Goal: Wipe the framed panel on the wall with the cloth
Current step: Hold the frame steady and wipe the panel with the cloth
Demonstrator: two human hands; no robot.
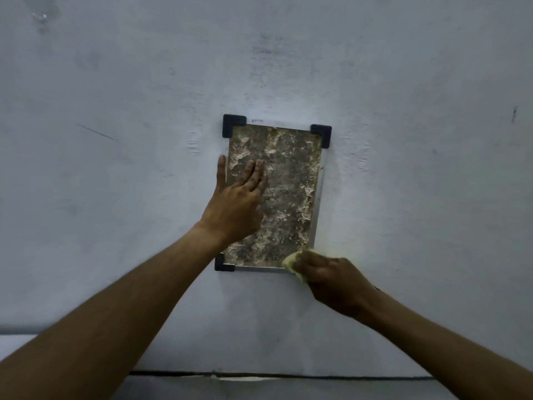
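Scuffed pale grey wall [115,197], framed panel [288,183] mounted at centre, black corner brackets [234,122] seen at 11, 1 and 7 o'clock, left grip [235,197] released, laid flat at the panel's 9 o'clock edge, yellow cloth [291,262] clenched in right grip [331,281] at its 5 o'clock corner.

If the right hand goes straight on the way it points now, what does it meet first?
Probably the left hand, which lies flat on the framed panel, up-left of the cloth.
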